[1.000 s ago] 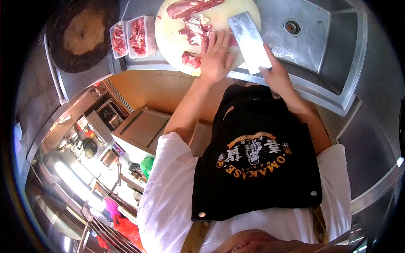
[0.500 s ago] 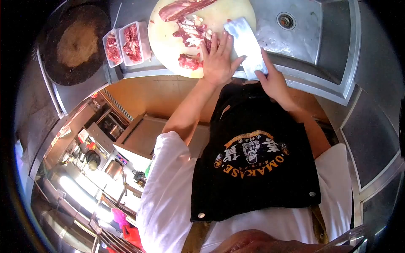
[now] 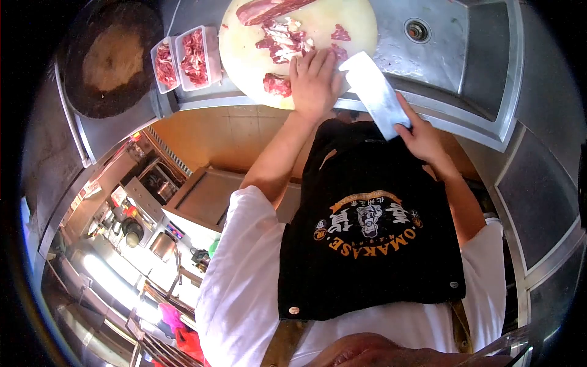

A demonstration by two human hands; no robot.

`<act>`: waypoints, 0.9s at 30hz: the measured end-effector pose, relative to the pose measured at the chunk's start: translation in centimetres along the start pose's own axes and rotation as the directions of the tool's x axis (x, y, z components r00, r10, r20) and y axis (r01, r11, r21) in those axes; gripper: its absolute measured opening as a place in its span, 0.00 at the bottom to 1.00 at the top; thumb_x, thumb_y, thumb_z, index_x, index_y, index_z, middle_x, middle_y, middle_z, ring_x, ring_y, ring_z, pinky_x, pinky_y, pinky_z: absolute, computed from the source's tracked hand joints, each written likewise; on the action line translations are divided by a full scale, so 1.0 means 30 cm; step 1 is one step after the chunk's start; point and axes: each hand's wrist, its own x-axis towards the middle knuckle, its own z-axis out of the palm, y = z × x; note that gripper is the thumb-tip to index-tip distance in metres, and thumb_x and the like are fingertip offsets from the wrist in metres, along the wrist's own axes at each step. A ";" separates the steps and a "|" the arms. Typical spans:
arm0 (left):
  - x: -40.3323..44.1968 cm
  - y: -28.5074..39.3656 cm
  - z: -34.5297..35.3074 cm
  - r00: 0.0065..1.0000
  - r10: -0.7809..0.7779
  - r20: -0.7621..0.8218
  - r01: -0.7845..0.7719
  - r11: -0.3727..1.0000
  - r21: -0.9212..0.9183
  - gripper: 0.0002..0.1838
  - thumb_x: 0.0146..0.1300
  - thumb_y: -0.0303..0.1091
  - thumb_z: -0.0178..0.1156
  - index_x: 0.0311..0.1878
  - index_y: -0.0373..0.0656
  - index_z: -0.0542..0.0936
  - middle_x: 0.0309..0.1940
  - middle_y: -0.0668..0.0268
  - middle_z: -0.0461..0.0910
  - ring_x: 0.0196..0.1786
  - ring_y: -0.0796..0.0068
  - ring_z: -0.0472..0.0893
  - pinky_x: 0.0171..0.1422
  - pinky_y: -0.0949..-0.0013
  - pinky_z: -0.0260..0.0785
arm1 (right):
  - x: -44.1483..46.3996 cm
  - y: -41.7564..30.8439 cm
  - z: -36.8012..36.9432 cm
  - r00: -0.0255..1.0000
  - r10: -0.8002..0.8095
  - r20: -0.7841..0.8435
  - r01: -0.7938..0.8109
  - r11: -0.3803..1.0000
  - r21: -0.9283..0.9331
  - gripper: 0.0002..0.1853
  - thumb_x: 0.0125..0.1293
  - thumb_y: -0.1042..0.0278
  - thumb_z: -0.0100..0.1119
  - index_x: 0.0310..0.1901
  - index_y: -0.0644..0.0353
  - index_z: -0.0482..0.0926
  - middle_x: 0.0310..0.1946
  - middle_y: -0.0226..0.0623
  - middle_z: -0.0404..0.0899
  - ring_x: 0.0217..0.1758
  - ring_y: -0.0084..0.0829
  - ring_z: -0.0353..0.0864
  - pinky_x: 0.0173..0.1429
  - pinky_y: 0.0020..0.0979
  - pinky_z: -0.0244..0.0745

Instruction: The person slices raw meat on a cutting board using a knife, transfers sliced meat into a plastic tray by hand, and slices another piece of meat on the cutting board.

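Note:
My left hand (image 3: pixel 315 85) rests palm down on the round cutting board (image 3: pixel 244 73), fingers bent and drawn together over raw meat mostly hidden beneath them. Red meat scraps (image 3: pixel 340 33) lie just past its fingertips. To its left are a chunk of meat (image 3: pixel 277 85) and a pile of meat with white fat (image 3: pixel 286 41). A long slab of meat (image 3: pixel 275 8) lies at the far edge. In my right hand (image 3: pixel 420 134) is a cleaver (image 3: pixel 376 95), gripped at its near end. Its blade slants over the board's right edge, with the tip near my left thumb.
Two plastic tubs of cut meat, a larger one (image 3: pixel 212 58) and a smaller one (image 3: pixel 165 83), stand left of the board. Beyond them is a dark round block (image 3: pixel 113 61). A metal sink with a drain (image 3: pixel 417 30) lies to the right, and the counter edge (image 3: pixel 208 102) runs in front.
My right hand has drawn the cleaver down and to the right, away from the board. My left fingers have curled closer together. Meat scraps formerly behind the blade now show.

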 end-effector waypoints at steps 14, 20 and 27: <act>0.007 -0.085 -0.021 0.996 0.065 -0.063 -0.074 0.984 -0.161 0.28 0.74 0.39 0.61 0.74 0.42 0.75 0.74 0.56 0.75 0.80 0.48 0.65 0.85 0.35 0.43 | 0.109 -0.151 0.126 0.978 0.033 -0.205 0.017 0.971 0.237 0.44 0.73 0.65 0.64 0.84 0.28 0.52 0.60 0.54 0.84 0.49 0.45 0.92 0.56 0.40 0.82; -0.005 -0.090 0.020 0.964 0.179 0.197 -0.167 0.983 -0.075 0.37 0.80 0.56 0.49 0.82 0.43 0.63 0.84 0.58 0.57 0.86 0.45 0.51 0.86 0.34 0.37 | 0.105 -0.152 0.161 0.972 0.014 -0.234 0.034 0.979 0.200 0.43 0.74 0.63 0.63 0.84 0.30 0.52 0.59 0.53 0.85 0.42 0.45 0.93 0.54 0.41 0.83; -0.013 -0.068 0.008 0.963 0.159 0.216 -0.140 0.985 -0.103 0.40 0.78 0.62 0.49 0.83 0.44 0.62 0.86 0.62 0.55 0.87 0.47 0.49 0.86 0.31 0.34 | 0.134 -0.145 0.174 0.954 -0.063 -0.294 0.082 0.995 0.052 0.44 0.73 0.58 0.63 0.85 0.32 0.50 0.57 0.55 0.85 0.52 0.56 0.88 0.57 0.47 0.81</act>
